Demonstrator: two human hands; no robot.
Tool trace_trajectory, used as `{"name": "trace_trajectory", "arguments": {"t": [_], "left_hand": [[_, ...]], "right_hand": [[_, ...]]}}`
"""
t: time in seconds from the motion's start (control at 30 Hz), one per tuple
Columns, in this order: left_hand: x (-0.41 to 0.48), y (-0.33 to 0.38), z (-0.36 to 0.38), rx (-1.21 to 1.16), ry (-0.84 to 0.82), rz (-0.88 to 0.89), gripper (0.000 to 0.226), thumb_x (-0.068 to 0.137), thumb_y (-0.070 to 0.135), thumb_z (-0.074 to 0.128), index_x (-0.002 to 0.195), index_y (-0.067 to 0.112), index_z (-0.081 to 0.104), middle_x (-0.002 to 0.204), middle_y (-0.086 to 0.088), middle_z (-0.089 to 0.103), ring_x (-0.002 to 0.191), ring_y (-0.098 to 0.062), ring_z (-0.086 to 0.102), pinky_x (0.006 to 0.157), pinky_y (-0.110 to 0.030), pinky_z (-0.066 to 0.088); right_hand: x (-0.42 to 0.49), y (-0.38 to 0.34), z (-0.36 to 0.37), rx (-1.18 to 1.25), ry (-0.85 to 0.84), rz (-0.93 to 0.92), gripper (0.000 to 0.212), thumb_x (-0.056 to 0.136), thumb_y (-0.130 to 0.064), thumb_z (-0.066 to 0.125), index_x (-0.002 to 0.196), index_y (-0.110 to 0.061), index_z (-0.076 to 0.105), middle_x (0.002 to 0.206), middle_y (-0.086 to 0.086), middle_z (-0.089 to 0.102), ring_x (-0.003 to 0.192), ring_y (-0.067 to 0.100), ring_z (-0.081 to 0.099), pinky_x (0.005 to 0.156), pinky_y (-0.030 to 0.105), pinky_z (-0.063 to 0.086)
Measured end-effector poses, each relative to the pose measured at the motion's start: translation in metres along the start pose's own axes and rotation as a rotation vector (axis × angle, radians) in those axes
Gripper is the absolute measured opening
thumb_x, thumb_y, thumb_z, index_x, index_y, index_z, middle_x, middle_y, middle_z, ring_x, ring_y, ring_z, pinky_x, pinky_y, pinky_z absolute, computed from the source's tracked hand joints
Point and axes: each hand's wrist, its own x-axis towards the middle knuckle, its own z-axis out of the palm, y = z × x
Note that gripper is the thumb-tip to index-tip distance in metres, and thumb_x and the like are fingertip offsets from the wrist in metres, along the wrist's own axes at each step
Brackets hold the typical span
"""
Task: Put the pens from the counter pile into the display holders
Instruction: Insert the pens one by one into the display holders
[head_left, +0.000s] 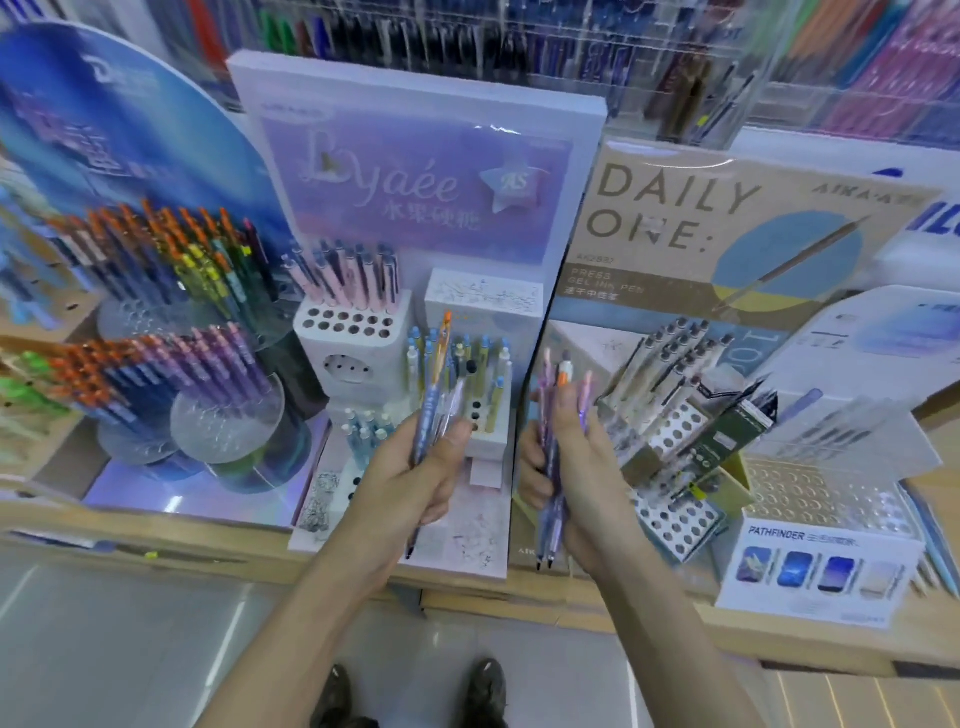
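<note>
- Step in hand: transfer. Both grips are loaded and none of the held stock is seated in a holder yet. I cannot make out a pile on the table (156, 540) from this view.
- Left grip (421, 467): clamped on a few pens (434, 410), tips down. An orange-topped one stands highest. They sit in front of the low holder (483, 415) of the lilac stand (415, 171).
- Right grip (576, 467): clamped on a bundle (565, 371) of purple and pink pens. They are upright, with tips showing below the palm, near the seam between the two stands.
- Free holes: the white block (353, 325) has open front rows, with pink pens in its rear rows. The rack (675, 421) to the right also shows open holes.
- Next move, as I judge it: match colour to holder first. The pink and purple bundle probably belongs in the white block.
- Requirement: with both grips full, one pen must be singled out by thumb and forefinger while the others stay clamped.
- Requirement: set the tip over one free hole, keep the barrel in line with the seated pens, then lower it.
- Caution: loosening the clamp to free one pen may let the others slide.
</note>
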Motion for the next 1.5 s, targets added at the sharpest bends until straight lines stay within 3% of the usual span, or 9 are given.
{"name": "trace_trajectory", "arguments": {"t": [0.23, 0.43, 0.6, 0.87, 1.0, 1.17, 1.3, 1.43, 1.5], "left_hand": [[-0.014, 0.021, -0.051, 0.005, 0.212, 0.082, 0.017, 0.059, 0.046, 0.073, 0.071, 0.034, 0.071, 0.042, 0.01, 0.034, 0.035, -0.004, 0.023, 0.035, -0.014, 0.023], [-0.023, 0.031, -0.11, 0.007, 0.291, 0.061, 0.024, 0.064, 0.045, 0.083, 0.077, 0.029, 0.071, 0.046, -0.002, 0.046, 0.041, -0.021, 0.034, 0.04, -0.028, 0.033], [-0.027, 0.041, -0.15, 0.003, 0.324, 0.08, 0.008, 0.076, 0.035, 0.071, 0.068, 0.034, 0.071, 0.042, 0.012, 0.044, 0.037, -0.003, 0.03, 0.037, -0.014, 0.029], [-0.026, 0.05, -0.203, 0.036, 0.305, 0.13, 0.027, 0.089, 0.025, 0.062, 0.062, 0.026, 0.057, 0.045, 0.012, 0.032, 0.039, -0.007, 0.03, 0.042, -0.014, 0.032], [-0.016, 0.057, -0.236, -0.042, 0.275, 0.128, 0.015, 0.078, 0.034, 0.065, 0.064, 0.029, 0.065, 0.053, 0.008, 0.026, 0.043, -0.006, 0.022, 0.039, -0.016, 0.022], [-0.006, 0.056, -0.26, 0.007, 0.147, 0.068, 0.02, 0.075, 0.04, 0.071, 0.071, 0.022, 0.063, 0.051, 0.01, 0.029, 0.042, -0.005, 0.023, 0.038, -0.014, 0.024], [0.002, 0.053, -0.259, 0.024, 0.122, 0.049, 0.013, 0.076, 0.038, 0.068, 0.075, 0.025, 0.069, 0.049, 0.012, 0.03, 0.04, -0.004, 0.024, 0.038, -0.015, 0.024], [0.01, 0.05, -0.254, 0.035, 0.194, 0.027, 0.03, 0.075, 0.042, 0.065, 0.086, 0.015, 0.068, 0.048, 0.012, 0.03, 0.04, -0.004, 0.024, 0.038, -0.015, 0.023], [0.012, 0.051, -0.255, -0.003, 0.255, 0.038, 0.038, 0.077, 0.045, 0.061, 0.093, 0.011, 0.067, 0.053, 0.009, 0.03, 0.041, -0.005, 0.023, 0.038, -0.017, 0.023]], "right_hand": [[0.009, 0.04, 0.071, -0.078, -0.206, 0.172, 0.067, 0.079, -0.06, 0.053, 0.108, 0.0, 0.055, 0.056, 0.001, 0.042, 0.038, 0.013, 0.036, 0.037, 0.021, 0.031], [0.019, 0.077, 0.129, -0.165, -0.246, 0.107, 0.045, 0.089, -0.053, 0.048, 0.101, -0.016, 0.07, 0.054, 0.001, 0.046, 0.038, 0.016, 0.042, 0.038, 0.023, 0.04], [0.023, 0.101, 0.172, -0.213, -0.287, 0.085, 0.015, 0.085, -0.044, 0.063, 0.073, -0.036, 0.067, 0.05, -0.002, 0.04, 0.036, 0.013, 0.035, 0.039, 0.022, 0.033], [0.034, 0.128, 0.193, -0.159, -0.283, 0.16, 0.014, 0.088, -0.03, 0.064, 0.091, -0.016, 0.066, 0.068, 0.014, 0.067, 0.052, 0.023, 0.063, 0.051, 0.029, 0.052], [0.038, 0.144, 0.194, -0.219, -0.048, 0.152, 0.023, 0.092, -0.024, 0.059, 0.097, -0.001, 0.057, 0.084, 0.016, 0.074, 0.078, 0.029, 0.072, 0.067, 0.032, 0.056], [0.052, 0.13, 0.207, -0.328, 0.049, -0.031, 0.008, 0.093, -0.017, 0.061, 0.086, -0.013, 0.062, 0.053, 0.003, 0.056, 0.039, 0.014, 0.04, 0.041, 0.023, 0.036], [0.072, 0.112, 0.232, -0.279, -0.091, -0.013, 0.008, 0.09, -0.015, 0.064, 0.083, -0.015, 0.066, 0.051, 0.002, 0.047, 0.037, 0.012, 0.031, 0.037, 0.021, 0.028], [0.089, 0.109, 0.236, -0.538, -0.047, -0.117, 0.023, 0.088, -0.017, 0.067, 0.077, 0.002, 0.06, 0.047, -0.006, 0.039, 0.042, 0.008, 0.031, 0.043, 0.018, 0.029], [0.092, 0.109, 0.231, -0.659, 0.006, -0.205, 0.024, 0.089, -0.02, 0.066, 0.071, -0.007, 0.059, 0.046, -0.012, 0.038, 0.044, 0.002, 0.033, 0.046, 0.013, 0.03]]}}
